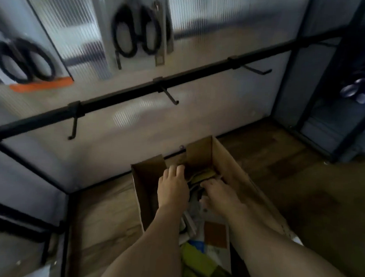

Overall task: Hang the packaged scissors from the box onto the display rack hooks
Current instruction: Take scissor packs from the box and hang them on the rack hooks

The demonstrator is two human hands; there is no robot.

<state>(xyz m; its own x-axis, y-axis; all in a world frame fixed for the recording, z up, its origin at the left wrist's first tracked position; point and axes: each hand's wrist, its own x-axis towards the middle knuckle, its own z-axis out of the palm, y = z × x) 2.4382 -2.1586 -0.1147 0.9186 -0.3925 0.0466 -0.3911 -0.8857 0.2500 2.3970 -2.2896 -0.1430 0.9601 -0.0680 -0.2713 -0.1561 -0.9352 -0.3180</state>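
Both forearms reach down into the cardboard box of packaged scissors.

Left hand rests flat, fingers relaxed, on the packs; right hand digs among them, grasp unclear. Above, three bare hooks on the black rail; two packs hang higher.

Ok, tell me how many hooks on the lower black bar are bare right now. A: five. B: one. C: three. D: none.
C: three hooks jut from the bar with nothing on them; the scissors hang higher up, while both hands reach into the box.
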